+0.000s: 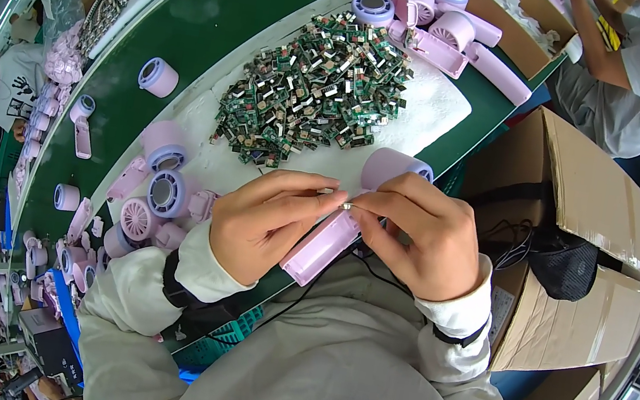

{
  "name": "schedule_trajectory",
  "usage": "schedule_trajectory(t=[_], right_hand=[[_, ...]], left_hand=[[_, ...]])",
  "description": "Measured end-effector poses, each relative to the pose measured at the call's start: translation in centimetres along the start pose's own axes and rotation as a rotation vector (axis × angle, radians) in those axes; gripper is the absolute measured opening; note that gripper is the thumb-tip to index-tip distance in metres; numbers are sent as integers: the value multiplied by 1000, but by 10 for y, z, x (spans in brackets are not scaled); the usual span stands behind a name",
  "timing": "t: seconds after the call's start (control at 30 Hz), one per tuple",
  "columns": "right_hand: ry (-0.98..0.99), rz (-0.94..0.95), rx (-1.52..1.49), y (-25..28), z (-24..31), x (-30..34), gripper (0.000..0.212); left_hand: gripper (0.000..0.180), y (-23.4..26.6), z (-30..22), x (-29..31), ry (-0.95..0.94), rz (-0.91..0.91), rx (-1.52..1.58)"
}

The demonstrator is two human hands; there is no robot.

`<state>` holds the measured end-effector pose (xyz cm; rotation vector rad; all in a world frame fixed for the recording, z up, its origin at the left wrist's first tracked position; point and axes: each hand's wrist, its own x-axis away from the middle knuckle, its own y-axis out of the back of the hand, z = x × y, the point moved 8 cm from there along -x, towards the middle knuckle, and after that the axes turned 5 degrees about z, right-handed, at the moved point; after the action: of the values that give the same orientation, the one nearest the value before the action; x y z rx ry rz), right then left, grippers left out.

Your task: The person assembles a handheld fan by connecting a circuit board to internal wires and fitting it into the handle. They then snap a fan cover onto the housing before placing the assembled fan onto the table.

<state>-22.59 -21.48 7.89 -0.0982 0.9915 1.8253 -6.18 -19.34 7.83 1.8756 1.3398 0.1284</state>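
Note:
Both hands meet over the open handle of a pink handheld fan, whose round head lies beyond them on the white foam sheet. My right hand is closed, thumb and forefinger pinching a small white connector. From the other side, the fingertips of my left hand come together at the same spot. A small pale piece shows between those left fingers, mostly hidden. The handle's hollow side faces up, its lower end toward my lap.
A heap of small green circuit boards covers the white foam sheet. Pink fan parts lie at left, more at the far right. Cardboard boxes stand on the right. Another person sits beyond them.

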Motion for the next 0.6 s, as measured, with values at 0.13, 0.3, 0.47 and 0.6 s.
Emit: schedule_trajectory(t=[0.13, 0.3, 0.47, 0.6], right_hand=[[-142, -152, -86, -11, 2, 10, 12], [-243, -291, -141, -14, 8, 14, 13], [-268, -353, -170, -24, 10, 16, 14], [-290, -378, -144, -16, 6, 21, 12]], left_hand=[[33, -1, 1, 2, 52, -37, 1], [35, 0, -2, 4, 13, -105, -16], [36, 4, -11, 6, -24, -99, -141], [31, 5, -15, -3, -26, -70, -106]])
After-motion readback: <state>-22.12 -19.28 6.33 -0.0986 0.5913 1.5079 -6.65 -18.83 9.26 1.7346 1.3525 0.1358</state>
